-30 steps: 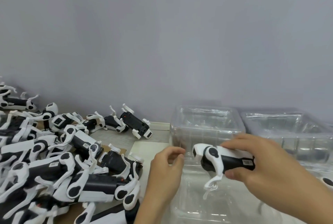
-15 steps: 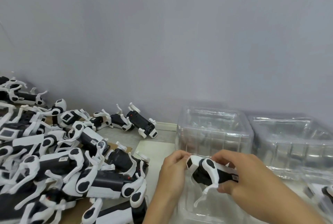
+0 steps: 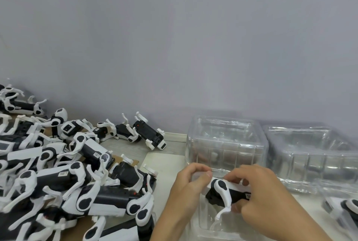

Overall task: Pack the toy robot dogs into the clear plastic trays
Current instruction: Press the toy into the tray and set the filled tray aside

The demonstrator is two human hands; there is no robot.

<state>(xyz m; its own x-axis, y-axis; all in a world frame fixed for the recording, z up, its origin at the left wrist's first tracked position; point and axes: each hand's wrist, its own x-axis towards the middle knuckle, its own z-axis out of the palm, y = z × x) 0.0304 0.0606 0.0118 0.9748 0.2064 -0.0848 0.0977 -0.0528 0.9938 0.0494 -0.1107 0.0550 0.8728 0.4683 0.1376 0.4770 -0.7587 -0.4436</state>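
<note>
Both hands are on 1 toy robot dog [image 3: 225, 192], held just above the near clear plastic tray [image 3: 201, 227] at the bottom of the view. The right hand [image 3: 257, 196] wraps its fingers round the dog's black-and-white body, and the left hand [image 3: 188, 184] pinches the dog's white front end between thumb and forefinger. One white leg hangs down into the tray's opening, so this dog looks about to be seated but not yet in.

Only 1 packed dog [image 3: 346, 209] shows, inside a tray at the far right edge, partly cut off. Behind the hands stand 2 stacks of empty trays, the left stack [image 3: 224, 140] and the right stack [image 3: 310, 147], still waiting to be filled.

On the left a large heap of unpacked dogs [image 3: 58, 178] covers the table [image 3: 166, 165], with a few more lying by the wall [image 3: 149, 134]. By this view the job is early: most dogs remain to pack.
</note>
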